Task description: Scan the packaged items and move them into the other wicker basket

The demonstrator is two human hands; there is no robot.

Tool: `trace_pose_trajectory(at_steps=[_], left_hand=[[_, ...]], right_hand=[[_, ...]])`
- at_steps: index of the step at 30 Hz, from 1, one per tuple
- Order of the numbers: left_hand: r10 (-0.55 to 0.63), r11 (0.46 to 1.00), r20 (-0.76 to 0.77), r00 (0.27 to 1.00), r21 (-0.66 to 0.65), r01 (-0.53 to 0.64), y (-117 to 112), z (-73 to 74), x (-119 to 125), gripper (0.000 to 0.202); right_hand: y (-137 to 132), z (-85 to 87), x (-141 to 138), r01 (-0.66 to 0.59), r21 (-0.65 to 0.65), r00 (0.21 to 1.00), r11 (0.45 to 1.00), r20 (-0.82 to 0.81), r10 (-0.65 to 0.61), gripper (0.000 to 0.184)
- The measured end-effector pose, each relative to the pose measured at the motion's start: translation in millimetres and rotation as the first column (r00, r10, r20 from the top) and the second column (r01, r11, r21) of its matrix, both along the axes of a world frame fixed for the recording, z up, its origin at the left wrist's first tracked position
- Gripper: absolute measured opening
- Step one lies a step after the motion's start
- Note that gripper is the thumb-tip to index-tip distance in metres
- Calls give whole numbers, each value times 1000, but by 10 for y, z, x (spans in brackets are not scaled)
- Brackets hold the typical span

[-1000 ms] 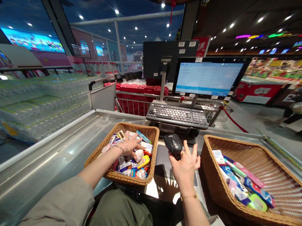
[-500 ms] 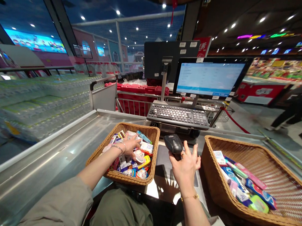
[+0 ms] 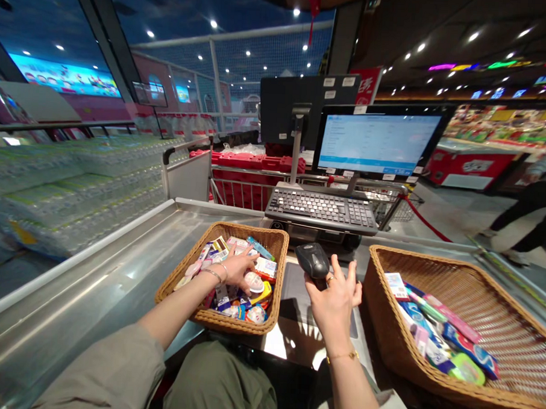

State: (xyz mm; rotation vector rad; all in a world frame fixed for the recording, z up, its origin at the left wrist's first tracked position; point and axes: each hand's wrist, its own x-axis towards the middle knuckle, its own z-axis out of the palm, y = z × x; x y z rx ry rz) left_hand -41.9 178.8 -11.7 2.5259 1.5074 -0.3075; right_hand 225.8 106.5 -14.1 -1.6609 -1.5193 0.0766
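My left hand (image 3: 234, 268) reaches into the left wicker basket (image 3: 279, 301), fingers spread over a heap of small packaged goods. Its thumb is beside a white rounded pack (image 3: 254, 282); whether they touch I cannot tell. A yellow pack (image 3: 264, 293) and a red-and-white box (image 3: 266, 267) lie near that hand. My right hand (image 3: 334, 297) holds a black barcode scanner (image 3: 313, 259) between thumb and index side, with the other fingers stretched out. The scanner's grip is mostly hidden by the hand. It is above a dark flat plate (image 3: 296, 285) in the counter.
A right wicker basket (image 3: 376, 329) contains toothpaste boxes (image 3: 470, 350) and a green pack (image 3: 467, 368). Behind the counter (image 3: 111, 276) stand a keyboard (image 3: 322, 206), a lit monitor (image 3: 377, 141) and a shopping cart (image 3: 242, 188). A person (image 3: 533, 204) is at the far right.
My left hand has shifted slightly right and lower among the packs. My right hand and the scanner barely moved. The person at the far right has come further into view.
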Motion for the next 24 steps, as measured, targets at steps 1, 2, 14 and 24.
trace_pose_trajectory(at_steps=[1, 2, 14, 24], left_hand=[[8, 1000, 8, 1000, 30, -8, -11, 27, 2, 55], [18, 998, 18, 1000, 63, -19, -20, 57, -1, 54], [46, 893, 153, 987, 438, -110, -48, 310, -74, 44], [19, 768, 253, 967, 615, -175, -106, 399, 29, 35]], right_hand=[[0, -1, -1, -2, -4, 1000, 1000, 1, 2, 24], [-1, 0, -3, -3, -9, 1000, 1000, 2, 3, 23], [-26, 36, -70, -47, -6, 999, 999, 8, 47, 21], [-43, 49, -72, -59, 42, 998, 997, 5, 59, 22]])
